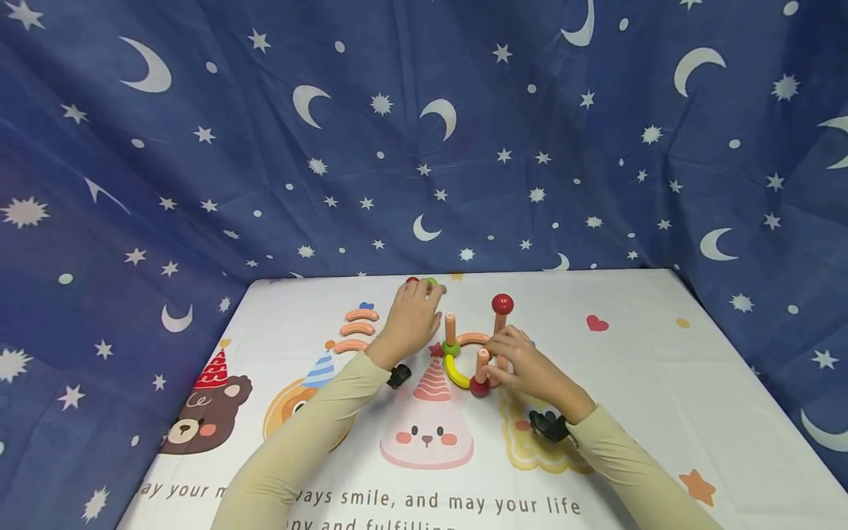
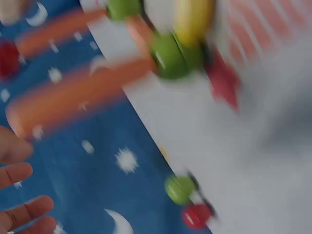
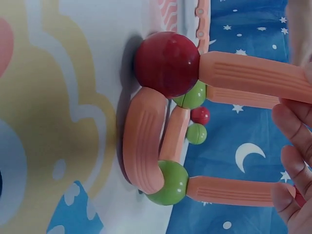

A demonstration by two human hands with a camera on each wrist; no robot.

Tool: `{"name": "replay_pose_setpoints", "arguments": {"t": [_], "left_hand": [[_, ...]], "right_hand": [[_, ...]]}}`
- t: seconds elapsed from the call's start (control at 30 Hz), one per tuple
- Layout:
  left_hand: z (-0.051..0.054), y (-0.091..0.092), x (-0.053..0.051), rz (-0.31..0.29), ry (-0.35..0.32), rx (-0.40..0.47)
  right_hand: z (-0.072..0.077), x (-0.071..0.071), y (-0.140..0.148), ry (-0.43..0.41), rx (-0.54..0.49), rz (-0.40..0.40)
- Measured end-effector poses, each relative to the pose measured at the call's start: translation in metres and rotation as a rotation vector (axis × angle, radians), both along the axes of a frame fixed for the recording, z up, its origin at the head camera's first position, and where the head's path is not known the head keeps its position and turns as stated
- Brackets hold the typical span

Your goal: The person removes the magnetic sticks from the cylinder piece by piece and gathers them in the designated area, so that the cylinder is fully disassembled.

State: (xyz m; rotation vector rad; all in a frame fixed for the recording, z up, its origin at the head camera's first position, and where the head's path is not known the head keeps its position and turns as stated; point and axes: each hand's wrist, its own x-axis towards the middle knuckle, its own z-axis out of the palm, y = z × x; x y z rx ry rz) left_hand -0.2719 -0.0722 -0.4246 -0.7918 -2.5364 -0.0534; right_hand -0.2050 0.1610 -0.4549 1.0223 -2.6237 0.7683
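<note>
My left hand point(image 1: 412, 318) is over the back of the table, its fingers loosely bent around nothing. Close to its fingertips lie a loose red ball point(image 2: 197, 216) and a green ball point(image 2: 180, 189). My right hand point(image 1: 526, 364) pinches an upright orange stick point(image 3: 253, 75) near its top, thumb on one side and fingers on the other. That stick stands in a red ball point(image 3: 167, 64). A toy ring on the table joins balls with curved pieces, including a yellow one point(image 1: 456, 374) and an orange one point(image 3: 144, 141). Another upright stick is topped by a red ball point(image 1: 503, 304).
Several curved orange pieces point(image 1: 356, 330) lie in a column to the left of the ring. The white tablecloth point(image 1: 636, 383) carries printed animals and lettering. A blue curtain point(image 1: 424, 184) with moons and stars hangs behind the table. The left wrist view is blurred.
</note>
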Motion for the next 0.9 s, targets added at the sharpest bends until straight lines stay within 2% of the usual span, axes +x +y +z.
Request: {"name": "replay_pose_setpoints", "arguments": {"t": [0.1,0.2,0.3,0.4,0.57,0.67,0.8,0.9], "left_hand": [[0.004,0.014,0.019,-0.107,0.051,-0.013],[0.003,0.025,0.034,-0.207,0.102,-0.032],[-0.002,0.033,0.042,-0.293,0.129,-0.048],[-0.008,0.038,0.045,-0.346,0.138,-0.069],[-0.013,0.040,0.047,-0.375,0.128,-0.073],[-0.013,0.041,0.048,-0.388,0.115,-0.061],[-0.014,0.042,0.048,-0.402,0.098,-0.047],[-0.015,0.042,0.048,-0.402,0.083,-0.045]], "right_hand": [[-0.002,-0.001,0.000,0.020,-0.017,0.011],[-0.004,-0.003,0.000,0.062,-0.031,0.031],[-0.006,-0.004,0.000,0.099,-0.040,0.044],[-0.006,-0.004,0.001,0.133,-0.032,0.040],[-0.005,-0.003,0.007,0.123,-0.032,0.029],[-0.005,-0.008,0.016,0.142,-0.054,0.007],[-0.004,-0.022,0.027,0.189,-0.098,-0.068],[-0.003,-0.033,0.031,0.175,-0.124,-0.154]]}}
